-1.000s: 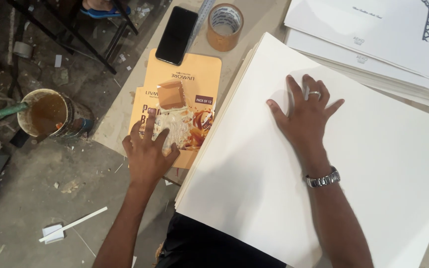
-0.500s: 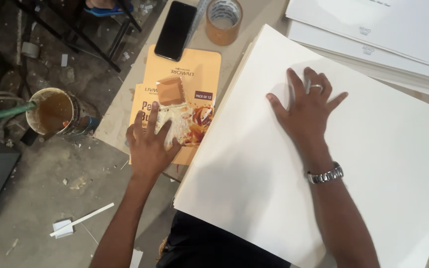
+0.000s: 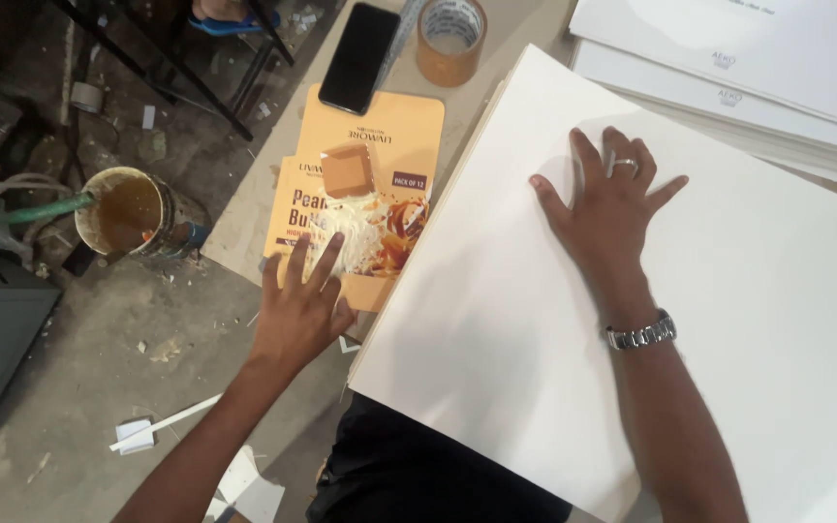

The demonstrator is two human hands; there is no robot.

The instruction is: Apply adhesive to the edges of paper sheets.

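An orange printed package card [image 3: 370, 184] lies flat left of the white board — a dark-screened phone [image 3: 358, 56] above it.

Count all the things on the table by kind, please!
Orange printed cards: 1
Phones: 1
Tape rolls: 1
Big white boards under the right hand: 1
Total: 4

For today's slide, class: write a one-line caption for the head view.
Left hand rests on an orange printed card; right hand lies flat on a large white board.
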